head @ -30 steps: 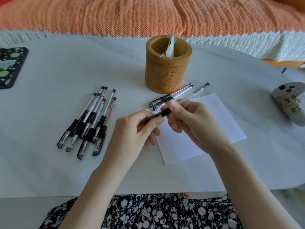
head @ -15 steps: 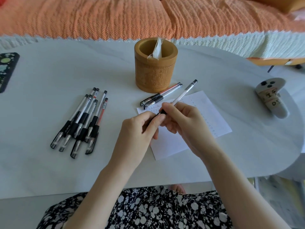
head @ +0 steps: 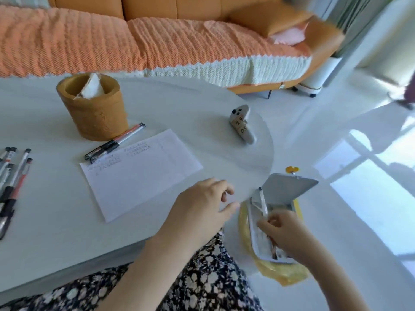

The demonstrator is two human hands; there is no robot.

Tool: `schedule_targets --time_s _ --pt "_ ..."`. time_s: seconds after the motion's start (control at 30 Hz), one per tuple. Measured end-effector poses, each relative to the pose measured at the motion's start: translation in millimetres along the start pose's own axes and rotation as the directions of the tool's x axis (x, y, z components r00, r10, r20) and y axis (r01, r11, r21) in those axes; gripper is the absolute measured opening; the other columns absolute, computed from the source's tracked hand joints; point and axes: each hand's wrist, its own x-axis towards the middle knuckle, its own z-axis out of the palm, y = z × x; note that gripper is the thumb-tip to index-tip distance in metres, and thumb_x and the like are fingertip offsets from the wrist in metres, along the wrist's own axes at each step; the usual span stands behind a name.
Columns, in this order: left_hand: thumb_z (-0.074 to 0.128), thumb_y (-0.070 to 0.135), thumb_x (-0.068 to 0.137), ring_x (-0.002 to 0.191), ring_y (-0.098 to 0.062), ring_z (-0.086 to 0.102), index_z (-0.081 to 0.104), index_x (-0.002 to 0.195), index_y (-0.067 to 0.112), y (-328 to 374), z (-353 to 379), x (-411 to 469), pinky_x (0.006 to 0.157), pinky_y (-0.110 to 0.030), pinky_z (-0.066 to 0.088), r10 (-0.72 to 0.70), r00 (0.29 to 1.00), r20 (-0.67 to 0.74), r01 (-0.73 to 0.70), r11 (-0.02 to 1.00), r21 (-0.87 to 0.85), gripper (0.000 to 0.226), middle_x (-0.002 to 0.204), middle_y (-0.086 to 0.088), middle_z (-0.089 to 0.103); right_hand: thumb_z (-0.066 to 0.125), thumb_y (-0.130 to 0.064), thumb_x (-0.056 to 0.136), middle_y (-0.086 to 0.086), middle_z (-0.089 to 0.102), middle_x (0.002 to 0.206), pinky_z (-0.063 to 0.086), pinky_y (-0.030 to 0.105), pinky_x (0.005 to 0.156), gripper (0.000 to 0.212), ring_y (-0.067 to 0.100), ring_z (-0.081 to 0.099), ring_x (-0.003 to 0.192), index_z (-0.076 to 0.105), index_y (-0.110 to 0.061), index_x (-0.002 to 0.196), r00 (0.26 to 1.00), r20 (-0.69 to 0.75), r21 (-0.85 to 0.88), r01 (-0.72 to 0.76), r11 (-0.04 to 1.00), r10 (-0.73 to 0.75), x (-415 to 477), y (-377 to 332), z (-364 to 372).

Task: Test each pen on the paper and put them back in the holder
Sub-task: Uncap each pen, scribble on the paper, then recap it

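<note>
My right hand (head: 285, 234) pinches a clear pen (head: 263, 201) and holds it upright over an open bin beside the table, off the table's right edge. Resting at the table's near edge, my left hand (head: 202, 205) has its fingers loosely apart and nothing in it. The white paper (head: 143, 176) carries rows of small test marks at its far left corner. Behind it stands the brown wooden holder (head: 92, 111) with a crumpled white tissue inside. Two pens (head: 116, 142) lie between holder and paper. Several more pens (head: 13, 176) lie at the left edge of view.
The small grey bin (head: 265, 245) has its lid (head: 285, 187) tipped up and a yellow bag (head: 283, 274) around it, on the glossy white floor. A grey ghost-shaped object (head: 242, 124) lies near the rounded table end. An orange-covered sofa (head: 157, 41) runs behind the table.
My view has swung right. My right hand carried the pen from above the paper off the table edge, down over the open bin. My left hand let go and settled at the table edge.
</note>
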Motion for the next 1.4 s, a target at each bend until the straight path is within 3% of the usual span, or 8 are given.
schedule_targets --time_s 0.13,0.33,0.43,0.57,0.77,0.87,1.1,1.4 --pt "0.049 0.046 0.09 0.1 -0.003 0.05 0.052 0.115 0.031 13 22 9 0.077 -0.019 0.039 0.013 0.998 0.061 -0.017 0.998 0.067 0.03 0.106 0.015 0.054 0.056 -0.014 0.084 0.001 0.03 0.045 0.023 0.029 0.048 0.045 0.015 0.029 0.043 0.028 -0.013 0.049 0.987 -0.04 -0.139 -0.161 0.977 0.157 18 48 -12" --pt "0.053 0.048 0.087 0.097 -0.001 0.051 0.054 0.113 0.033 14 26 9 0.072 -0.017 0.037 -0.033 0.995 0.094 0.023 0.994 0.104 0.03 0.102 0.017 0.055 0.051 -0.037 0.093 0.01 0.058 0.065 0.052 0.035 0.059 0.038 0.021 0.055 0.052 0.054 -0.003 0.076 0.962 -0.037 -0.061 -0.272 0.96 0.27 55 72 -9" --pt "0.053 0.048 0.087 0.097 0.0 0.051 0.053 0.115 0.034 9 20 4 0.077 -0.018 0.041 -0.05 0.996 0.078 0.042 0.994 0.102 0.031 0.102 0.019 0.055 0.047 -0.038 0.092 0.01 0.063 0.079 0.057 0.04 0.07 0.035 0.026 0.063 0.073 0.059 -0.006 0.094 0.973 -0.044 -0.124 -0.231 0.965 0.227 53 66 -6" --pt "0.054 0.048 0.086 0.093 0.002 0.051 0.054 0.113 0.034 -4 4 -7 0.079 -0.018 0.044 -0.083 0.996 0.037 0.078 0.991 0.106 0.03 0.099 0.021 0.055 0.054 -0.035 0.088 0.023 0.069 0.09 0.048 0.035 0.065 0.041 0.019 0.053 0.064 0.063 0.005 0.096 0.995 -0.012 -0.052 -0.101 0.994 0.101 37 33 -9" --pt "0.06 0.039 0.085 0.088 0.001 0.055 0.06 0.109 0.03 -44 -37 -35 0.08 -0.024 0.049 -0.195 0.976 -0.094 0.2 0.979 0.041 0.026 0.095 0.019 0.059 0.06 -0.044 0.087 -0.008 0.07 0.088 0.05 0.026 0.077 0.024 0.006 0.065 0.083 0.065 -0.029 0.104 0.961 -0.006 0.152 0.275 0.949 -0.277 -2 -76 -11" --pt "0.06 0.029 0.086 0.088 -0.005 0.057 0.064 0.105 0.026 -79 -66 -59 0.079 -0.028 0.05 -0.307 0.917 -0.254 0.325 0.945 0.035 0.019 0.097 0.013 0.063 0.06 -0.044 0.088 -0.008 0.067 0.094 0.051 0.026 0.078 0.031 0.006 0.064 0.085 0.064 -0.024 0.111 0.913 0.067 0.145 0.39 0.91 -0.402 -1 -123 16" --pt "0.057 0.01 0.089 0.095 -0.028 0.06 0.065 0.107 0.012 -155 -106 -121 0.079 -0.041 0.049 -0.546 0.616 -0.568 0.661 0.75 -0.002 0.021 0.113 -0.01 0.061 0.06 -0.041 0.089 -0.002 0.066 0.101 0.052 0.034 0.082 0.035 0.015 0.063 0.092 0.064 -0.017 0.115 0.842 0.135 0.098 0.513 0.853 -0.522 9 -203 83" --pt "0.061 0.004 0.084 0.101 -0.038 0.048 0.067 0.101 0.008 -170 -99 -131 0.083 -0.048 0.042 -0.536 0.532 -0.655 0.724 0.689 0.024 0.019 0.106 -0.018 0.059 0.06 -0.037 0.089 0.001 0.067 0.105 0.052 0.032 0.08 0.032 0.018 0.063 0.093 0.066 -0.016 0.112 0.833 0.164 0.119 0.516 0.849 -0.529 16 -231 110"
